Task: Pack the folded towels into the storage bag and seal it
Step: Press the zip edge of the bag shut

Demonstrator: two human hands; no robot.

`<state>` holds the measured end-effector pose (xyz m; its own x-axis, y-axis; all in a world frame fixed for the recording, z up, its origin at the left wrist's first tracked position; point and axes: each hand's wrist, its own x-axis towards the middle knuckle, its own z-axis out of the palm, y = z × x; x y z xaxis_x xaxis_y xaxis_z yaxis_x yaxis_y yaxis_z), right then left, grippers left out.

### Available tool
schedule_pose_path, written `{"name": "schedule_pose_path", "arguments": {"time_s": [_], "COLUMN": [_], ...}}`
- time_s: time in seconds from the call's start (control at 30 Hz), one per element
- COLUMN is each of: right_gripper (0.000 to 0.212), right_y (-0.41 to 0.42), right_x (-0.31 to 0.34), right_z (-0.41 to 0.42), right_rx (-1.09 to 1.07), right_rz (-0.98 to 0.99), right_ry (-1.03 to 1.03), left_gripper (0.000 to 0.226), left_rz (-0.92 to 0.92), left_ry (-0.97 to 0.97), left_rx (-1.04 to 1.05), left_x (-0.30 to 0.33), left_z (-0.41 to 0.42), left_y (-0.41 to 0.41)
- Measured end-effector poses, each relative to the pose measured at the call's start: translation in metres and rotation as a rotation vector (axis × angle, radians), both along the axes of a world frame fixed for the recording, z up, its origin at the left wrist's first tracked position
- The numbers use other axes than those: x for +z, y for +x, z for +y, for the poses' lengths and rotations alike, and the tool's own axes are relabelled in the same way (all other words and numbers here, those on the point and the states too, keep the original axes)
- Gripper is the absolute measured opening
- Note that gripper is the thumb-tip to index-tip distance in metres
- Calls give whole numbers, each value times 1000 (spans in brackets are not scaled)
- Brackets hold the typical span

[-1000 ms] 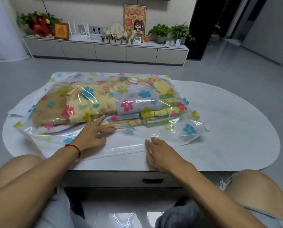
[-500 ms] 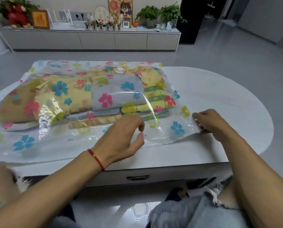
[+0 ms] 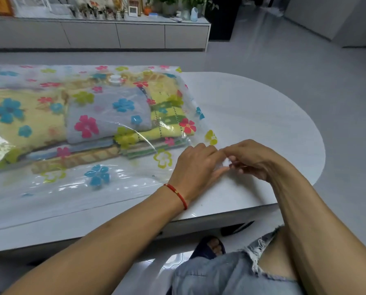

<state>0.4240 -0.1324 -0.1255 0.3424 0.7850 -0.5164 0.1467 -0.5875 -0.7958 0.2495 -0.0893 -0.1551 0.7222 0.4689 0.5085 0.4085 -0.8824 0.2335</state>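
At the 5 o'clock corner of the storage bag [image 3: 75, 184], nearest the viewer, both hands are meeting over a small white piece, possibly the seal slider. The left hand [image 3: 195, 167] is lying flat on the film with fingers extended, and the right hand [image 3: 252, 161] is pinching closed on that piece. Judged from its look, the film is thin, limp and slippery, so taking hold at the stiffer closure strip along the 6 o'clock edge is advisable, not at the loose sheet.

Beyond the hands, the bag is lying flat on the white desk [image 3: 263, 116], clear plastic printed with blue, pink and green flowers. The folded towels [image 3: 105, 116] are sitting inside, soft and light, grey on yellow. Toward 12 o'clock, a white valve cap [image 3: 114, 79] is showing on top.
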Motion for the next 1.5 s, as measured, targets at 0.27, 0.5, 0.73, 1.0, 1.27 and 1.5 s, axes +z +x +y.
{"name": "schedule_pose_path", "arguments": {"time_s": [0.27,0.5,0.73,1.0,1.27,1.5], "right_gripper": [8,17,36,37,38,28], "right_y": [-11,-16,-21,-16,-15,-18], "right_x": [1,2,-2,-1,7,10], "right_z": [2,1,-4,-13,-18,-22], "right_rx": [-87,-64,-16,132,158,207], "right_rz": [-75,-169,-260,-544,-381,-151], "right_ry": [41,130,136,148,117,63], "left_gripper": [9,18,10,17,18,27], "left_rz": [-74,-122,-136,-23,-23,79], "left_ry": [193,34,-33,162,234,170], "left_rx": [35,15,114,-23,-43,104], "left_x": [7,7,2,5,-4,4], "left_z": [-3,-1,-7,-8,-4,-14], "left_y": [12,10,2,1,-14,-25]}}
